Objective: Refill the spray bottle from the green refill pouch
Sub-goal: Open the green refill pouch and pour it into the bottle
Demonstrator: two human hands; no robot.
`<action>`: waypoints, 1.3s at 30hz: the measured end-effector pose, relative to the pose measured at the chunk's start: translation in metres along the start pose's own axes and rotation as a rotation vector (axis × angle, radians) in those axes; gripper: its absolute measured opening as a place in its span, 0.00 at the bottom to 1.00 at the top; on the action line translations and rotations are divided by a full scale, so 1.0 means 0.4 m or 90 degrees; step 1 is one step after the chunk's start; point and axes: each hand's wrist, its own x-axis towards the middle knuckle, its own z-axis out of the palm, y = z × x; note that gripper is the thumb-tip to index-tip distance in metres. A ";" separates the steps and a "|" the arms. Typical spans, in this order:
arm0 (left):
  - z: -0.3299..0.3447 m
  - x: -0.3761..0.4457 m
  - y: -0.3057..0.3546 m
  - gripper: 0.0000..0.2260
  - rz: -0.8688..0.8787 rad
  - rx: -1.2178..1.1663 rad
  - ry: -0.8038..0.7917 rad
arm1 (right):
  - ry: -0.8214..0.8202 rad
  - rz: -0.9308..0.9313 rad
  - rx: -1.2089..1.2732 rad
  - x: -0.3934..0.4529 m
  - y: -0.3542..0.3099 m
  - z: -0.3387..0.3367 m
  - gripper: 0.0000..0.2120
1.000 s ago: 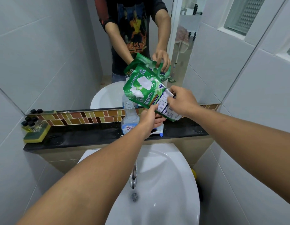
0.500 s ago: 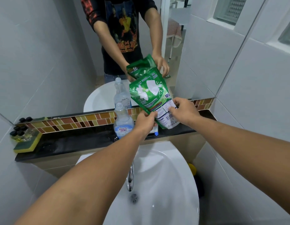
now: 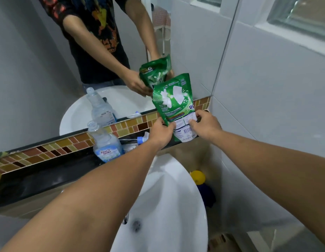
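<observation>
At the far left, well away from the fingers, a strip of brown and yellow tiles (image 3: pixel 49 151) runs under the mirror (image 3: pixel 40 60), with the black bench (image 3: pixel 49 171) below it. On the bench, to the left of the left hand's fingers, the clear spray bottle (image 3: pixel 105 142) stands upright with its neck open. Its blue and white spray head (image 3: pixel 142 139) lies on its side on the bench between the bottle and the left hand.

The left hand (image 3: pixel 160 133) has its fingers (image 3: pixel 171 126) closed on the lower left edge of the green pouch (image 3: pixel 176 106). The pouch stands nearly upright, held up over the bench, to the right of the bottle and apart from it, its top edge above both sets of fingers. The right hand (image 3: pixel 205 125) has its fingers (image 3: pixel 193 122) pinched on the lower right part of the pouch, over the white label.

Below the arms sits the white sink (image 3: pixel 167 206). Lower right of the right hand's fingers, beside the sink, a yellow and blue object (image 3: pixel 199 177) lies near the wall.
</observation>
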 end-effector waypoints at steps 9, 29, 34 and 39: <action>0.113 0.060 0.004 0.11 0.059 0.127 -0.042 | 0.020 0.088 0.064 0.035 0.117 -0.013 0.05; 0.173 0.155 0.012 0.13 0.062 0.164 -0.051 | 0.036 0.144 0.205 0.133 0.187 0.036 0.06; 0.174 0.179 -0.002 0.10 0.070 0.187 -0.037 | 0.027 0.149 0.211 0.147 0.196 0.038 0.06; 0.165 0.175 -0.033 0.13 0.037 0.171 -0.031 | 0.006 0.146 0.237 0.142 0.204 0.037 0.12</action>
